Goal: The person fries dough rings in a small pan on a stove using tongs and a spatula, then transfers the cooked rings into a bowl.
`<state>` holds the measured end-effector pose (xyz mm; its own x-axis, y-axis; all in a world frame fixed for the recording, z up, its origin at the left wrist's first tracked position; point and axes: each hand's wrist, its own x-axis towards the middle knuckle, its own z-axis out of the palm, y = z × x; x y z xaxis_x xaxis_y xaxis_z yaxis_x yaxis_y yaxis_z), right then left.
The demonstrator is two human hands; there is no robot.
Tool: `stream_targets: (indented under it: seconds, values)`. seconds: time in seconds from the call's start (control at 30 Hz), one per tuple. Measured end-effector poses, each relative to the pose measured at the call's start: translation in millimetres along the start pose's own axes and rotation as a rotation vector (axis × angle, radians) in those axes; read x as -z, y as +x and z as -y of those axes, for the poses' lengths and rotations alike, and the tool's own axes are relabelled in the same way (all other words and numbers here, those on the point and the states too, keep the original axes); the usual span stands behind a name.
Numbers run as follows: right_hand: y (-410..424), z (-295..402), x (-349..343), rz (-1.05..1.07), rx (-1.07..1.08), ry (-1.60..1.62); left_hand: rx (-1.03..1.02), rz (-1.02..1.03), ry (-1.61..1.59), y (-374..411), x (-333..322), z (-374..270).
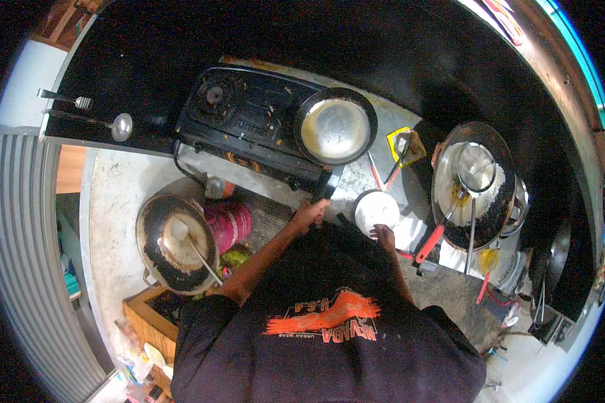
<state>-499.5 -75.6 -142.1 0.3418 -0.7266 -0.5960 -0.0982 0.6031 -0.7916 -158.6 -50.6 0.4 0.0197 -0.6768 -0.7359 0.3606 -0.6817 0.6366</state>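
My left hand point(310, 214) is closed around the dark handle of a frying pan point(336, 128). The pan rests at the right end of a black gas stove point(252, 116), and its worn metal inside has a yellowish film along the left. At the near edge of the metal counter, my right hand point(384, 236) has its fingers over the near rim of a white bowl point(377, 211). Just beyond the bowl lie utensils with red handles point(392, 177), beside an opened yellow-edged packet point(406, 146).
On the right, a large wok point(501, 211) holds white powder, with a strainer point(476, 169) and a red-handled utensil point(430, 244) across it. At left stand another wok point(154, 252) with a ladle and a pink gas cylinder point(229, 226). A ladle point(122, 127) and fork point(83, 103) hang upper left.
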Motion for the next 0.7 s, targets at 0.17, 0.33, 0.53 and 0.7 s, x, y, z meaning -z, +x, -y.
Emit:
stream_targets:
  seconds: [0.17, 0.33, 0.53, 0.7]
  values:
    - [-4, -5, 1, -0.052, -0.055, -0.094, 0.049, 0.096, -0.045, 3, 4, 6]
    - [-14, 12, -10, -0.135, -0.102, -0.204, 0.031, 0.14, -0.002, 23, 14, 32]
    - [-13, 6, 5, -0.325, 0.146, -0.393, -0.114, 0.296, -0.16, 46, 19, 58]
    - [-10, 33, -4, -0.593, 0.274, -0.747, 0.086, 0.171, -0.231, 30, 11, 28]
